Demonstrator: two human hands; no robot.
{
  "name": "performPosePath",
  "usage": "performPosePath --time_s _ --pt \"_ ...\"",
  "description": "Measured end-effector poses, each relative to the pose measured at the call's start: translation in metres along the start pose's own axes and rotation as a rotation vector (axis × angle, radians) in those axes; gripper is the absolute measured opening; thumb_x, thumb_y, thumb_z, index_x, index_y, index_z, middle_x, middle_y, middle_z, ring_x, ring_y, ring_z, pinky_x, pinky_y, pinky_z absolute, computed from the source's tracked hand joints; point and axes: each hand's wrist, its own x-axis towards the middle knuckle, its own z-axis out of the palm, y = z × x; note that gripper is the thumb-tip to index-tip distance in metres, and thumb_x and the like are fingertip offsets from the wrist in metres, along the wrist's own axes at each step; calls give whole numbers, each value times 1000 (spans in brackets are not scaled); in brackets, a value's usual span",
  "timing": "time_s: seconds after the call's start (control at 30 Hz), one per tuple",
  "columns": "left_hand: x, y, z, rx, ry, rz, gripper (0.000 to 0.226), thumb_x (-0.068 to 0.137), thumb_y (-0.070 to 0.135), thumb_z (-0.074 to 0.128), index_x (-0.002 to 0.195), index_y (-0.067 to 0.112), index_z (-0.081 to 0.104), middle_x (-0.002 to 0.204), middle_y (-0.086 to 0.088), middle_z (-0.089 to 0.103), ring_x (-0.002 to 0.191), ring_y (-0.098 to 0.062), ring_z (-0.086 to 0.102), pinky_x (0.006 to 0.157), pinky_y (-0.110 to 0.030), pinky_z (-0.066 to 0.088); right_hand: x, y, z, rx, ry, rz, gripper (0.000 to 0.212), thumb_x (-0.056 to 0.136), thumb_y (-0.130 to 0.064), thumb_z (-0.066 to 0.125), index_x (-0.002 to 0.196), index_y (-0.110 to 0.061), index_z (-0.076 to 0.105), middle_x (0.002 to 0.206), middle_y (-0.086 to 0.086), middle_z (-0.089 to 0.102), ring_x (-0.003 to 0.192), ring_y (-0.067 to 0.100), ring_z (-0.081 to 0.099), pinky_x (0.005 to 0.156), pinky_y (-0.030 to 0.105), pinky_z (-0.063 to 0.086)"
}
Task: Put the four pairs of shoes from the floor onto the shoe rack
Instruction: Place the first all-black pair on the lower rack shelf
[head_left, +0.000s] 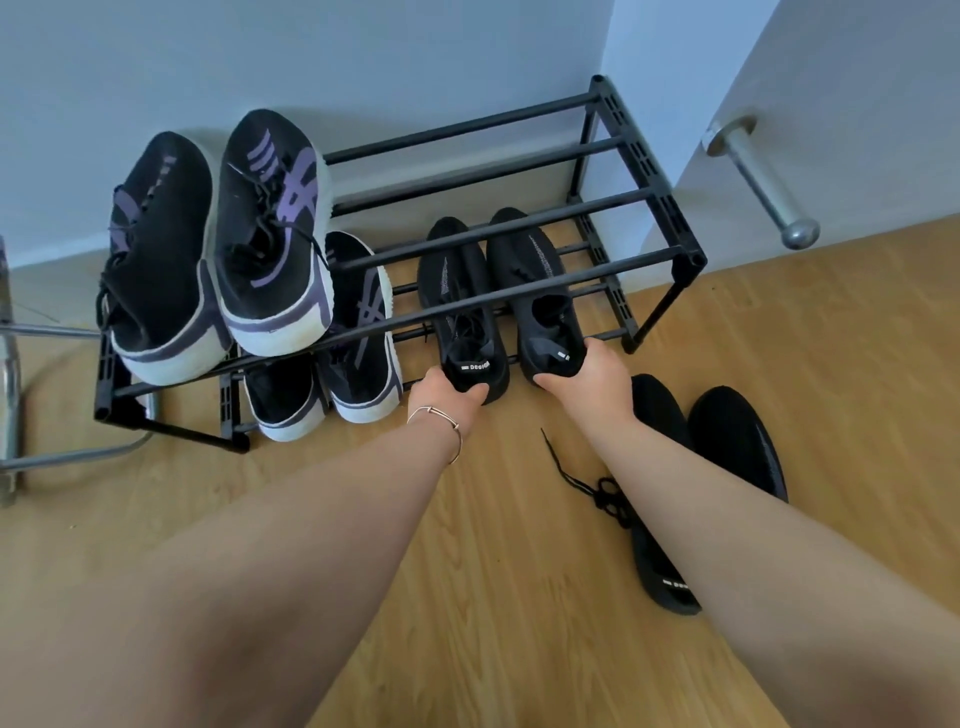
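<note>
A black two-tier shoe rack stands against the wall. One black-and-purple sneaker pair sits on the left of its top tier. A second such pair rests on the lower tier below. A plain black pair lies on the lower tier's right side: my left hand grips the heel of the left black shoe, and my right hand grips the heel of the right black shoe. Another black pair lies on the wooden floor at the right, partly hidden by my right forearm.
A white door with a metal handle is close to the rack's right end. A chrome tube frame stands at the left edge. Loose black laces trail on the wooden floor.
</note>
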Motion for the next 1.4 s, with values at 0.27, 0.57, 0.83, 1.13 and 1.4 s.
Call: performPosePath --time_s 0.27,0.57,0.83,1.13,1.4 --pt "14 14 -1 -27 27 -17 51 90 41 68 128 8 57 120 -13 66 104 -31 65 82 -36 53 21 -13 5 -32 -31 -2 77 78 -38 83 138 -6 48 135 14 56 127 31 54 98 39 49" --pt "21 26 -10 125 -24 -38 47 92 42 68 121 5 60 118 -15 66 99 -30 64 81 -37 52 35 -22 3 -113 -56 -2 77 80 -38 81 139 -3 46 138 16 54 131 32 49 99 40 48" --pt "18 34 -9 292 -24 -24 56 93 46 63 128 3 56 125 -18 63 113 -33 63 96 -41 53 32 -24 3 -167 -48 -35 70 81 -39 80 131 -1 50 132 16 56 124 32 53 94 37 50" --pt "-2 31 -13 636 30 170 86 98 42 58 159 2 11 158 -20 27 142 -35 35 111 -43 39 6 -17 -8 -433 44 -304 72 91 -38 69 147 -5 37 140 15 52 130 30 46 100 38 48" --pt "-54 24 -30 782 -17 398 78 104 36 45 160 4 1 168 -23 -2 155 -37 4 123 -44 19 -65 -15 -72 -878 -58 -501 75 92 -44 59 153 -10 32 150 10 47 138 28 41 108 41 40"
